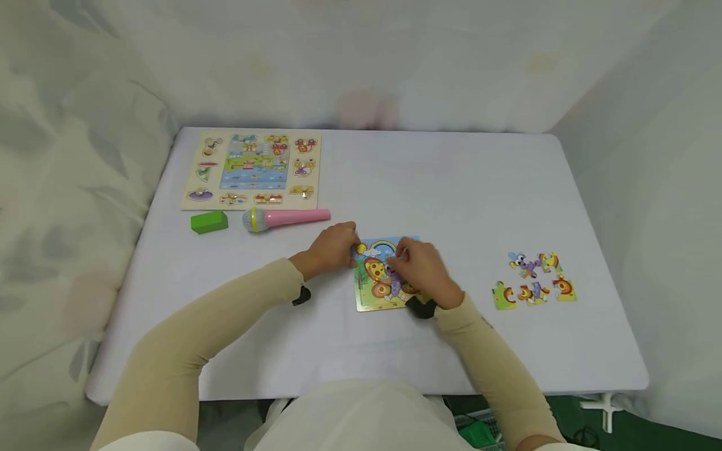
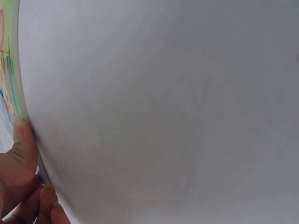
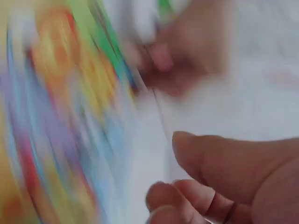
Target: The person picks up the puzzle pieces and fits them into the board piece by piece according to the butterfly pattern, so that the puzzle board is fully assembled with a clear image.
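Observation:
A small jigsaw puzzle board (image 1: 369,302) shows a rainbow, a sun and a cartoon animal. On its left edge, near the upper corner, my left hand (image 1: 334,246) pinches the board. The left wrist view has the thumb (image 2: 24,144) on the picture side and curled fingers at the edge. Over the board's upper right side is my right hand (image 1: 424,268). In the blurred right wrist view its thumb (image 3: 210,156) and fingers (image 3: 168,200) are apart, with nothing visible between them. The board's right part is hidden under that hand.
Several loose puzzle pieces (image 1: 527,293) lie to the right on the white table (image 1: 451,188). At the back left are a wooden peg puzzle (image 1: 254,169), a pink toy microphone (image 1: 296,217) and a green block (image 1: 209,222). Walls of pale cloth (image 1: 440,75) surround the table.

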`<state>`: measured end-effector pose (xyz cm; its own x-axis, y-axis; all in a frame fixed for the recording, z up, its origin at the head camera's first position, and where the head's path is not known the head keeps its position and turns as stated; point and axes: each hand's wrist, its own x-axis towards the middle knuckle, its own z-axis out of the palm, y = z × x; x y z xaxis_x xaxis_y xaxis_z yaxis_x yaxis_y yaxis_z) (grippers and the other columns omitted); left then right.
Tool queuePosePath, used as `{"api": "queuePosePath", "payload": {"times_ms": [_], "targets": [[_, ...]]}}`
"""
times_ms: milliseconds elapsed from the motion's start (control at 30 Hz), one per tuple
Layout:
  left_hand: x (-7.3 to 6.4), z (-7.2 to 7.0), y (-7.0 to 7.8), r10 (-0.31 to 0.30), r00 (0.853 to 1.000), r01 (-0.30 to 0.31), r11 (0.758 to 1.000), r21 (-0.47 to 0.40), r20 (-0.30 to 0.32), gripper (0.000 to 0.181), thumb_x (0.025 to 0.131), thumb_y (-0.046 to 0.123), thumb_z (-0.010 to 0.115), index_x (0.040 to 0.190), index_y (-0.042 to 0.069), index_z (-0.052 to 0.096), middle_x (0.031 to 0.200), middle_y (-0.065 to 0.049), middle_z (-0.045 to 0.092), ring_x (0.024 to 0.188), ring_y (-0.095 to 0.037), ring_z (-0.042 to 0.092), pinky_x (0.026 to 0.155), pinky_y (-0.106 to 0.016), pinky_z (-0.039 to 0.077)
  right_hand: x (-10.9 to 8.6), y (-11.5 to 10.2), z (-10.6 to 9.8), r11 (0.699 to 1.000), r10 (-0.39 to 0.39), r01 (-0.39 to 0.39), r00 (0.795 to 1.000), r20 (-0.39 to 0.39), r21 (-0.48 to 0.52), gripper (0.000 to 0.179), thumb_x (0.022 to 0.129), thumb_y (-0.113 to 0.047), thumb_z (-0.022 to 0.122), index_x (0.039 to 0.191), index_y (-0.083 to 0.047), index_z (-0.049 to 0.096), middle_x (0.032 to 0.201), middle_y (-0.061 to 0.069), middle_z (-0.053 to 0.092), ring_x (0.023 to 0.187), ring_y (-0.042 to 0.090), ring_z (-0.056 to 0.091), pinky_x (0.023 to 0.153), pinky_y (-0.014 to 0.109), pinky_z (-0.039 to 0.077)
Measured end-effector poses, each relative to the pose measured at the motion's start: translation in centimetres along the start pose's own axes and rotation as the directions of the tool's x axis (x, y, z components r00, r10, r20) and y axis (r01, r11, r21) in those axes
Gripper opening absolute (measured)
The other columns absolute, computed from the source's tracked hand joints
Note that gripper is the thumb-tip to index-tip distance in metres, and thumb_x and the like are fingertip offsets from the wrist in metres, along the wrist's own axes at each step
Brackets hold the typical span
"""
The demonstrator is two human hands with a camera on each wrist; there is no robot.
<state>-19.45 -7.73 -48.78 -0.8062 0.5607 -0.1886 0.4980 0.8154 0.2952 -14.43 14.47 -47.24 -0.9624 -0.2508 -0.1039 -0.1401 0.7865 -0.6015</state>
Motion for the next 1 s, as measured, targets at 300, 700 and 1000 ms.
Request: {"api": "queuePosePath", "payload": {"times_ms": [300, 700, 1000], "targets": [[-0.6, 0.1, -0.2, -0.016, 1.0, 0.017, 1.0, -0.02, 0.015, 0.043, 0.068, 0.026, 0.088, 0.103, 0.004, 0.075, 0.091, -0.004, 0.057, 0.079, -0.016, 0.053, 0.074, -0.032, 0.05, -4.6, 10.3, -9.6, 0.911, 0.331, -0.356, 0.932, -0.149, -0.208, 0.054, 0.085, -0.024, 0.07, 0.123, 0.01, 0.053, 0.113, 0.036, 0.056, 0.096, 0.051, 0.054, 0.074, 0.055, 0.046], [-0.5, 0.0, -0.5, 0.008, 1.0, -0.008, 0.999, -0.035, -0.009, 0.043, 0.067, 0.024, 0.089, 0.102, 0.004, 0.075, 0.09, -0.004, 0.057, 0.078, -0.016, 0.054, 0.072, -0.032, 0.05, -5.4, 13.1, -9.2, 0.827, 0.501, -0.529, 0.847, -0.18, -0.188, 0.039, 0.085, -0.027, 0.07, 0.102, 0.007, 0.06, 0.107, 0.034, 0.06, 0.093, 0.053, 0.056, 0.066, 0.061, 0.045], [-0.3, 0.1, -0.2, 0.005, 1.0, -0.006, 0.999, -0.038, -0.015, 0.045, 0.067, 0.025, 0.088, 0.104, 0.003, 0.075, 0.091, -0.004, 0.057, 0.08, -0.017, 0.054, 0.074, -0.032, 0.051, -5.4, 12.7, -9.4, 0.811, 0.528, -0.557, 0.829, -0.185, -0.181, 0.036, 0.085, -0.027, 0.07, 0.097, 0.004, 0.055, 0.099, 0.03, 0.058, 0.095, 0.053, 0.052, 0.072, 0.061, 0.041]]}}
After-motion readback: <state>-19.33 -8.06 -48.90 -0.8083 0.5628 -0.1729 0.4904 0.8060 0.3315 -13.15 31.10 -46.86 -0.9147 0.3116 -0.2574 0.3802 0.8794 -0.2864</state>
